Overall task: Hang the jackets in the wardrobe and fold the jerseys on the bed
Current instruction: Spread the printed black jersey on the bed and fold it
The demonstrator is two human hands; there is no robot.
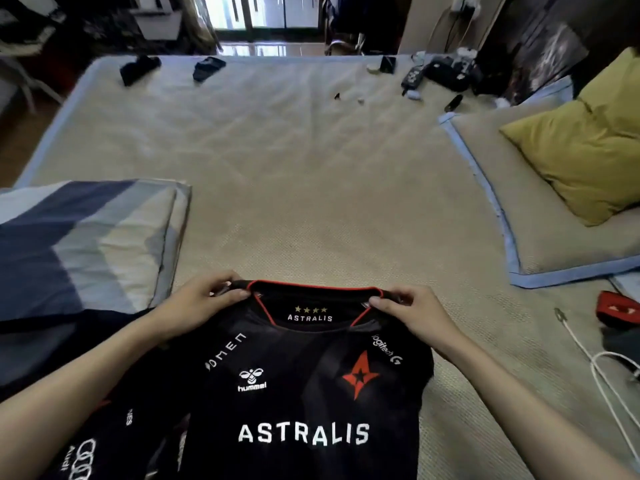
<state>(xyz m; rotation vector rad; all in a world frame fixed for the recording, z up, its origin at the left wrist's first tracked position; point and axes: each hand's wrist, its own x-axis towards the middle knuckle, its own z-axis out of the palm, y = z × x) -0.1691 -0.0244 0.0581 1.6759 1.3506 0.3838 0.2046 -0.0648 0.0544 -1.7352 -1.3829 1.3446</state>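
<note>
A black jersey (298, 386) with a red-trimmed collar, white "ASTRALIS" lettering and a red star logo lies front side up at the near edge of the bed (304, 174). My left hand (204, 301) pinches its left shoulder beside the collar. On the other side of the collar, my right hand (412, 311) pinches the right shoulder. Another dark garment (100, 441) with white ring logos lies partly under the jersey at the lower left.
A folded blue and grey striped quilt (79, 244) sits at the left. A yellow pillow (588, 147) rests on a beige pillow (540, 216) at the right. A white cable (602, 372), a red and black item (620, 310) and small dark objects (440, 74) lie around the mattress.
</note>
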